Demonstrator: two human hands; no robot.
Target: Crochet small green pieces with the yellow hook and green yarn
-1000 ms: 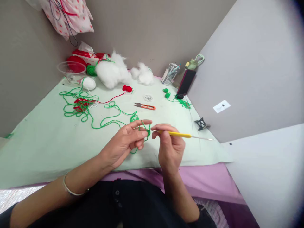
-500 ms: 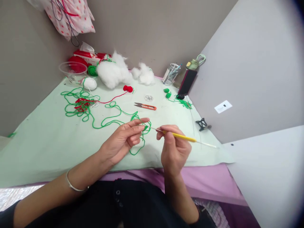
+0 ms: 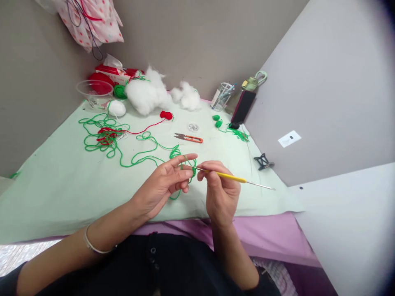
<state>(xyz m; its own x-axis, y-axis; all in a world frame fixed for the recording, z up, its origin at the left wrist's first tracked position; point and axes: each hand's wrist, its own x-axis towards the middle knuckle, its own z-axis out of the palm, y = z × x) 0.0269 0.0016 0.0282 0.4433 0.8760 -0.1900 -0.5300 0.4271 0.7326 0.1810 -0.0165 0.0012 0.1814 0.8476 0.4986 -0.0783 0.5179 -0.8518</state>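
Note:
My left hand [image 3: 165, 181] pinches a small piece of green crochet work [image 3: 194, 169] between thumb and fingers, its index finger stretched out with green yarn [image 3: 148, 159] running over it. In my right hand [image 3: 220, 193] is a crochet hook [image 3: 231, 176] with a yellow handle, gripped like a pen. The hook's thin left tip meets the green work at my left fingertips; its other metal end points right. Loose green yarn trails from my hands to a tangle at the left. Beyond my hands lie orange thread snips [image 3: 189, 138].
White stuffing [image 3: 146, 92], a clear tub [image 3: 95, 96] and a tissue box [image 3: 112, 74] stand at the back left. A red crocheted piece [image 3: 166, 115] and a small round container [image 3: 193, 127] lie mid-table. A pen cup [image 3: 220, 98], phone [image 3: 243, 107] and black stand [image 3: 263, 162] are at the right.
My right hand and the hook have shifted left, closer to my left hand. The left index finger has lifted apart from the thumb, with yarn stretched over it.

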